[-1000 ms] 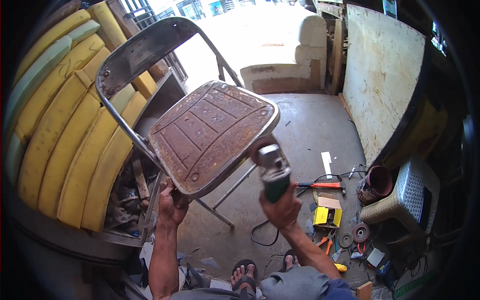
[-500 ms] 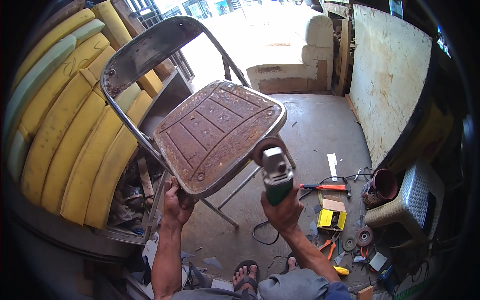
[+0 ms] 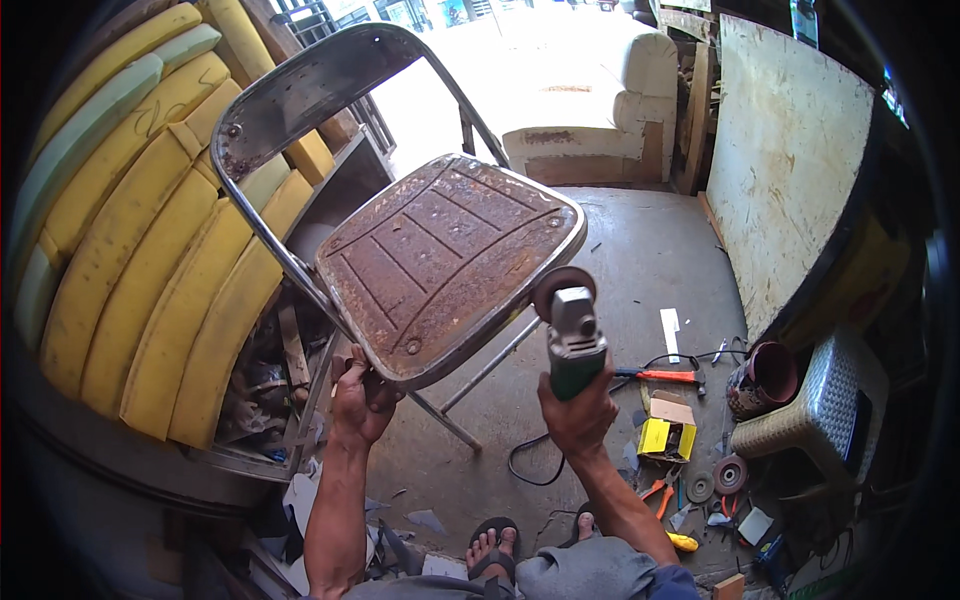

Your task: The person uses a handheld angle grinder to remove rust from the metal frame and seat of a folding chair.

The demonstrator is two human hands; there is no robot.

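A metal folding chair point(image 3: 450, 250) with a rust-covered seat stands in front of me, its curved backrest at the far left. My left hand point(image 3: 362, 400) is closed at the seat's near left corner, fingers partly hidden under the rim. In my right hand point(image 3: 582, 415) is an angle grinder point(image 3: 577, 350) with a green body and silver head. Its round brown disc point(image 3: 563, 290) is at the seat's right front edge; whether it touches the metal I cannot tell. A dark power cord point(image 3: 530, 470) loops on the floor below the right hand.
Yellow foam pads point(image 3: 150, 270) are stacked at the left. On the floor at right lie a hammer point(image 3: 660, 376), a yellow box point(image 3: 666, 438), pliers point(image 3: 660, 495) and grinding discs point(image 3: 730, 474). A woven-pattern stool point(image 3: 820, 400) and a worn sofa point(image 3: 600, 110) stand beyond; a pale board point(image 3: 790, 160) leans at right.
The grinder and my right hand have shifted slightly right and up along the seat's edge. The chair and left hand appear slightly farther right in view.
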